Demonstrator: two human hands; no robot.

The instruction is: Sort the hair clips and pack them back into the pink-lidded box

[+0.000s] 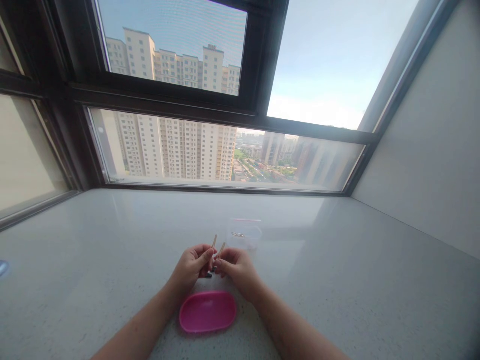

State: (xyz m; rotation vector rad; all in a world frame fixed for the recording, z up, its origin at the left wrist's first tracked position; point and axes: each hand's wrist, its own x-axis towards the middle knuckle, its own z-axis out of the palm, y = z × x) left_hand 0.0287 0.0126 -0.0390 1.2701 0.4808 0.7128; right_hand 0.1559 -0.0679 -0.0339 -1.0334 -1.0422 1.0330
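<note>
My left hand point(195, 265) is closed, thumb and fingers pinching a thin tan stick point(214, 241) that points up. Close beside it, my right hand point(235, 267) pinches a second thin tan stick point(222, 248), tilted slightly to the right. The fingertips of both hands nearly meet, and the lower ends of the sticks are hidden among them. A small dark piece point(207, 275) shows under the left fingers; its kind is too small to tell. Just below the hands, a pink oval dish point(208, 327) rests on the speckled white surface.
Behind my right hand lies a clear zip bag point(253, 232) with small metallic pieces point(237, 234) on or in it. A shiny round object point(3, 268) sits at the far left edge. Dark-framed windows point(225, 189) border the white sill point(337, 280), with a wall point(431, 150) to the right.
</note>
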